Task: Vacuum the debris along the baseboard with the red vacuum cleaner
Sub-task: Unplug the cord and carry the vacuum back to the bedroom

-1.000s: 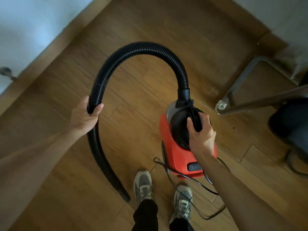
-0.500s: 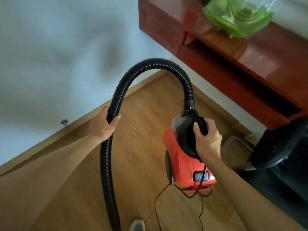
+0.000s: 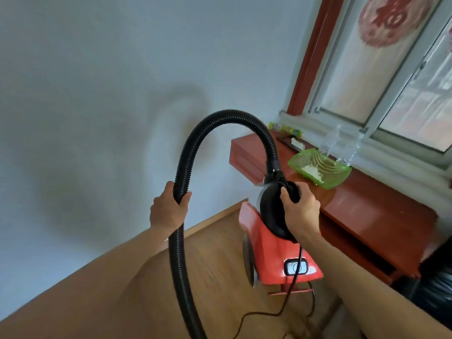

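The red vacuum cleaner (image 3: pixel 269 255) hangs off the floor, carried by my right hand (image 3: pixel 299 211), which grips its black top handle. A black ribbed hose (image 3: pixel 227 116) arches up from the vacuum's top and runs down past the bottom edge of the view. My left hand (image 3: pixel 168 209) grips that hose on its left side. The nozzle end is out of view. A black power cord (image 3: pixel 288 297) dangles from the vacuum to the floor. The wooden baseboard (image 3: pixel 215 221) runs along the white wall behind the vacuum. No debris can be made out.
A red-brown wooden desk (image 3: pixel 367 204) stands at the right under a window (image 3: pixel 396 69), holding a green tray (image 3: pixel 320 167). A dark chair (image 3: pixel 435 287) sits at the lower right. Wooden floor (image 3: pixel 215 265) lies below, with the white wall (image 3: pixel 97 118) filling the left.
The view has swung upward from the floor to the wall, desk and window. The vacuum has been lifted, both hands keeping their grips on handle and hose.
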### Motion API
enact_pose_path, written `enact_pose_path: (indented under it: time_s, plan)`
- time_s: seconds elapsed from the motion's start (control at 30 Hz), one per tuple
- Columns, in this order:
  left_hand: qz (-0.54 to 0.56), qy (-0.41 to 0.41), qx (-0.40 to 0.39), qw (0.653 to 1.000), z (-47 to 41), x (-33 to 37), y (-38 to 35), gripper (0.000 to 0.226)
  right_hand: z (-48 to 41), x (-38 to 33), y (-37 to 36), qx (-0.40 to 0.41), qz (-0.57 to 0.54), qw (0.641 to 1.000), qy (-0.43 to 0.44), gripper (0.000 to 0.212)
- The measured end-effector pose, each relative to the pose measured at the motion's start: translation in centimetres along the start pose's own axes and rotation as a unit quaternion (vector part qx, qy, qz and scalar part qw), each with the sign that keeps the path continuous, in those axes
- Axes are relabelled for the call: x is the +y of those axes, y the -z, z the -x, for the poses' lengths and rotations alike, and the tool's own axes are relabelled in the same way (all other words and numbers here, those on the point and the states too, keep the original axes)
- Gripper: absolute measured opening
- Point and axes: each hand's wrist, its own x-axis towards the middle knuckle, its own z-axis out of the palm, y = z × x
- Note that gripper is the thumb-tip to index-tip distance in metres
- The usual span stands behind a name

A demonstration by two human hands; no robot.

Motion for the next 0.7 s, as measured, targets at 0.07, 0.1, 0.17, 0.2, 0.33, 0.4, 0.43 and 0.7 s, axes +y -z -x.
enact_pose_path:
  time_s: [0.07,0.1,0.17,0.2,0.33,0.4,0.43,0.7]
  plan:
    - [0.009,-0.001,0.005,1.0,-0.3,1.6,3.2,0.029,-0.2,-3.2,0.7,-0.008,-0.006,1.0,0.01,0.025]
    - [0.012,0.002,0.011,1.0,-0.3,2.2,4.8,0.029,-0.2,-4.8,1.0,-0.014,-0.007,1.0,0.019,0.027]
    - [0.008,0.007,0.027,1.0,-0.2,3.3,7.8,0.031,-0.2,-7.8,1.5,-0.024,-0.014,0.999,0.031,0.032]
    - [0.007,0.013,0.038,0.999,0.0,3.8,9.2,0.032,-0.2,-9.2,1.7,-0.029,-0.02,0.999,0.041,0.033]
    - [-0.003,0.037,0.079,0.996,0.9,5.2,14.3,0.031,0.0,-14.0,2.1,-0.047,-0.043,0.995,0.076,0.03]
    - [-0.007,0.046,0.104,0.993,1.5,5.5,16.7,0.03,0.0,-15.9,2.3,-0.06,-0.066,0.991,0.095,0.031]
    - [-0.012,0.047,0.116,0.992,1.8,5.7,17.8,0.03,0.0,-16.8,2.3,-0.067,-0.079,0.989,0.107,0.031]
    - [-0.059,0.084,0.233,0.967,8.3,6.6,24.4,0.028,0.5,-20.1,1.1,-0.177,-0.156,0.955,0.177,0.022]
